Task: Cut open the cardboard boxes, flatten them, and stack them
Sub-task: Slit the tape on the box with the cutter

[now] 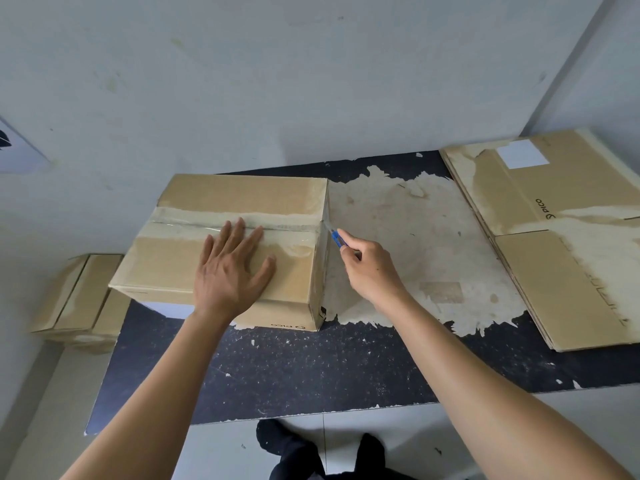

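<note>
A pale wall point(311, 81) rose behind the counter point(311, 368), whose dark top was worn bare to a tan patch in the middle. The sealed box point(166, 261) stood on the counter's left part, its near-left corner hanging over the edge, clear tape point(187, 220) running along its top seam. The flattened boxes point(554, 271) lay stacked on the counter's right end, well apart from it. A smaller box point(83, 296) sat on the floor just left of the counter. The left hand point(228, 268) pressed flat on the sealed box's top, grip wide with fingers spread, fingertips on the tape. The right hand point(370, 268) had its grip closed round a blue knife point(336, 237), the blade at the tape on the box's upper right edge.
</note>
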